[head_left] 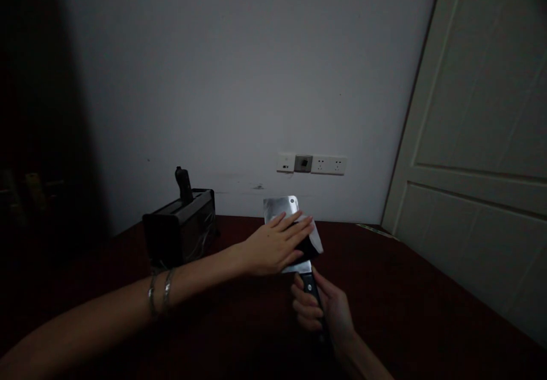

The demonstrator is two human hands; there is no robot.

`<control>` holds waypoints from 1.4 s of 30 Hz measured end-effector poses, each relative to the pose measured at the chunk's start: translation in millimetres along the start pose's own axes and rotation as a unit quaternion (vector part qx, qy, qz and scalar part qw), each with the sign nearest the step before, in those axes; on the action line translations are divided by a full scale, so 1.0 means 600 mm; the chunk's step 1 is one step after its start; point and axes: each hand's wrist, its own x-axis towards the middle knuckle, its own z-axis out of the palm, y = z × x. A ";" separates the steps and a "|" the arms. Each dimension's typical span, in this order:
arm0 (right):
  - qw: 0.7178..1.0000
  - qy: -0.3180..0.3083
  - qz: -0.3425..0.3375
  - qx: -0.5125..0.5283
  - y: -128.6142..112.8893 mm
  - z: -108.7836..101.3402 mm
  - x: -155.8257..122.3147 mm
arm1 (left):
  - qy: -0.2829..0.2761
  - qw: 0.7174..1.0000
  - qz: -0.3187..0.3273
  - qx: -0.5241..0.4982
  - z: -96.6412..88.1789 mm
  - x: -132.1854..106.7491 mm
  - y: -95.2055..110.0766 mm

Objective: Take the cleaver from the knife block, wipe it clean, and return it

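1. gripping the black handle [314,289] of a cleaver [277,207], my right hand [335,306] has its fingers wrapped around it, thumb up near where the metal begins.
2. the cleaver is in front of me, slightly right of the middle of my view, with its handle toward me and its broad blade pointing away; the top of it shows against the wall [239,84], above the back edge of the table [384,277].
3. my left hand [273,246] lies flat across the blade, palm down, fingers a little spread and pointing right; it is not clamped around anything i can see.
4. by those fingertips, at the blade's right side, is a white piece [316,240], like paper or cloth; i cannot tell which. next to it is a dark patch, and i cannot tell if it belongs to the piece or is shadow.
5. my two hands are close together on the one tool, left above right.
6. two silvery bracelets [167,289] circle my left wrist.
7. beyond that arm, on the table's left, stands a dark boxy holder [194,209] with a black grip [183,183] rising from its top.
8. behind the cleaver, a row of sockets [329,165] sits low on the wall; to the right is a pale panelled door [474,169].
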 end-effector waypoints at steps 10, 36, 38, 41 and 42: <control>1.000 0.012 0.005 -0.007 0.001 0.006 0.000 | 0.002 0.998 -0.069 0.015 0.003 0.026 -0.047; 1.000 0.020 -0.003 -0.011 0.003 -0.001 0.002 | 0.022 0.999 -0.020 0.010 0.014 0.015 0.025; 1.000 0.015 -0.002 -0.006 0.006 -0.002 0.001 | 0.024 0.999 -0.038 0.007 0.015 0.020 0.006; 1.000 0.006 0.001 0.002 0.008 -0.002 0.002 | 0.024 0.995 -0.100 0.004 0.018 0.036 -0.043; 1.000 0.004 0.003 0.003 0.008 -0.002 0.002 | 0.025 0.993 -0.119 0.004 0.019 0.040 -0.056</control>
